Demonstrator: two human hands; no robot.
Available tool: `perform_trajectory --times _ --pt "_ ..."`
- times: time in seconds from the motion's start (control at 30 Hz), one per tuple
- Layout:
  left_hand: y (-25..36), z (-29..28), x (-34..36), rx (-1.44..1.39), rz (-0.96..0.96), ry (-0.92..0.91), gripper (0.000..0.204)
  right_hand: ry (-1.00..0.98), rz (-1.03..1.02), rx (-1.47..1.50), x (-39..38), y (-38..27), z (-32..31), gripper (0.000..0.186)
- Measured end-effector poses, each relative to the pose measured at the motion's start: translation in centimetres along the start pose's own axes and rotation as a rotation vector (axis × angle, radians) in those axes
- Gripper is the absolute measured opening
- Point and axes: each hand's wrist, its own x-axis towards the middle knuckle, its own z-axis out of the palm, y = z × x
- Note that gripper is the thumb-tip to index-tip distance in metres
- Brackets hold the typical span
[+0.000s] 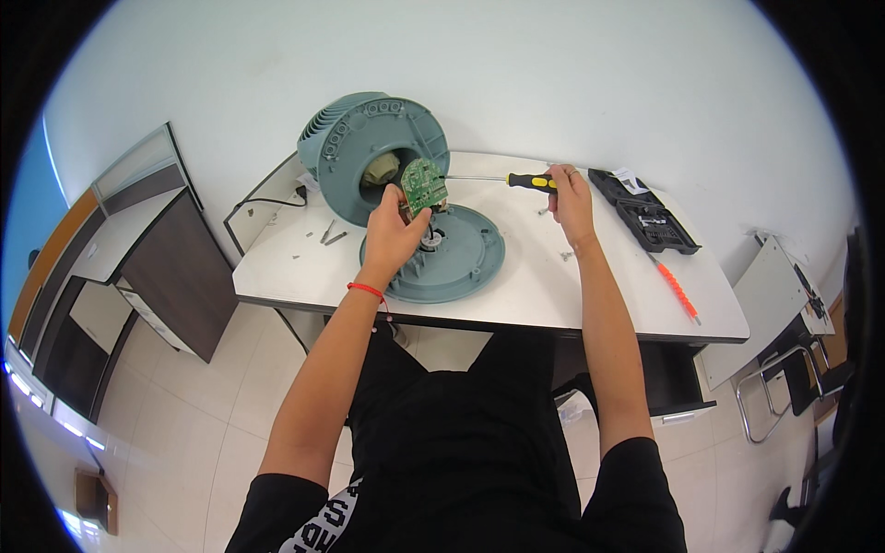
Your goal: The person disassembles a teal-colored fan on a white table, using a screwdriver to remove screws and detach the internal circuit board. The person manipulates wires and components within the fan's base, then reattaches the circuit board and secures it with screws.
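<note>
My left hand (395, 235) grips a green circuit board (424, 184) by its lower left edge, holding it up in front of a grey-green round housing (376, 124). In my right hand (572, 205) is a screwdriver (532, 182) with a black and yellow handle, held level. Its long shaft points left, and the tip is at or close to the board's right edge; contact cannot be made out. The housing lies tilted with its round opening toward me, a beige part (382, 168) showing inside. Below the board lies a flat round grey-green base (466, 258) with a raised centre.
An open black tool case (654, 221) lies on the right of the white table (535, 300), near an orange-handled tool (678, 290). Small metal pieces (334, 235) and loose screws (566, 256) are scattered about. A black plug (300, 194) with its cord rests at left. A drawer (678, 382) stands open below.
</note>
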Motion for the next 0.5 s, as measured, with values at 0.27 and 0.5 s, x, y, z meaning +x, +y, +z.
perform_trajectory --times 0.27,0.5 --pt "0.42 -0.04 -0.06 -0.013 -0.018 -0.003 0.033 0.006 -0.019 0.006 -0.07 0.15 0.32 0.027" --pt "0.3 0.09 -0.05 -0.006 -0.003 0.009 0.033 -0.028 -0.031 0.101 -0.03 0.42 0.07 0.023"
